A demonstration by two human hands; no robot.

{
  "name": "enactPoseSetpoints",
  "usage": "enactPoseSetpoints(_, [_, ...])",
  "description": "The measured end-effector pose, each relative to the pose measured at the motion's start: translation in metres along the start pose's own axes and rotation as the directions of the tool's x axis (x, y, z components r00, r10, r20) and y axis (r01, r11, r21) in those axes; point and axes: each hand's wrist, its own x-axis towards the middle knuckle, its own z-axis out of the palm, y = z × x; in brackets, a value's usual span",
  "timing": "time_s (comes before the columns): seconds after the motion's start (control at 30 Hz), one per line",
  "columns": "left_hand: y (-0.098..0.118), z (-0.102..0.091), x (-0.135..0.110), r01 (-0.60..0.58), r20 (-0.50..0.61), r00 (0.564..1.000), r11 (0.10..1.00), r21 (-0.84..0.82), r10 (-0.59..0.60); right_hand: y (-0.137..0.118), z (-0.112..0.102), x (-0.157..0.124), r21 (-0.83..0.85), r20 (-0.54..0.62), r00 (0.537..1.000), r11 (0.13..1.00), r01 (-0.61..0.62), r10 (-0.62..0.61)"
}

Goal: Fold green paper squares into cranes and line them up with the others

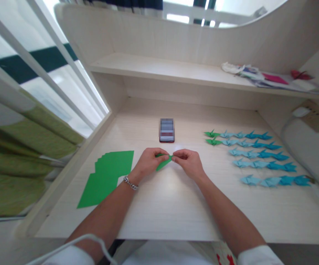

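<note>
A small folded piece of green paper (164, 162) is held just above the pale wooden desk (159, 206), between both hands. My left hand (148, 161), with a chain bracelet at the wrist, pinches its left end with closed fingers. My right hand (188, 161) pinches the right tip, fingers curled together. A fanned stack of flat green sheets (105, 176) lies to the left of my left hand.
Rows of folded paper cranes (258, 156), two green and several blue, lie at the right. A phone (166, 130) rests behind my hands. On the shelf above sit papers and cloth (264, 78). A wall socket with a white plug (311, 115) is at far right.
</note>
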Motion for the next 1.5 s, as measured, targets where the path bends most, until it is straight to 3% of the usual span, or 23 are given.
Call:
enactPoseSetpoints(0.37, [-0.0013, -0.0012, -0.0003, -0.022, 0.012, 1.000, 0.999, 0.031, 0.022, -0.0030, 0.0007, -0.0018, -0.045, 0.036, 0.999, 0.999, 0.021, -0.020])
enactPoseSetpoints(0.57, [0.0017, -0.0019, -0.0003, -0.016, 0.019, 1.000, 0.999, 0.028, 0.016, -0.0020, 0.0014, -0.0014, 0.015, 0.034, 0.999, 1.000, 0.008, -0.009])
enactPoseSetpoints(0.83, [-0.0011, -0.0029, 0.0006, 0.017, 0.026, 0.999, 0.999, 0.040, -0.018, -0.0027, -0.0062, 0.0059, 0.227, 0.092, 0.986, 0.961, -0.157, 0.139])
enactPoseSetpoints(1.03, [-0.0019, -0.0011, 0.0004, -0.003, 0.051, 0.999, 0.998, 0.056, 0.000, -0.0015, -0.0046, 0.0032, 0.099, 0.168, 0.979, 0.986, -0.130, 0.113])
enactPoseSetpoints(1.27, [-0.0017, -0.0011, 0.0003, 0.003, 0.072, 0.997, 0.998, 0.056, -0.007, 0.0009, -0.0027, 0.0035, 0.025, 0.132, 0.986, 0.994, -0.109, 0.105])
enactPoseSetpoints(1.5, [-0.0023, 0.0000, -0.0003, -0.005, 0.115, 0.993, 0.996, 0.093, -0.006, 0.0042, -0.0029, 0.0035, -0.015, 0.186, 0.976, 0.994, -0.109, 0.109])
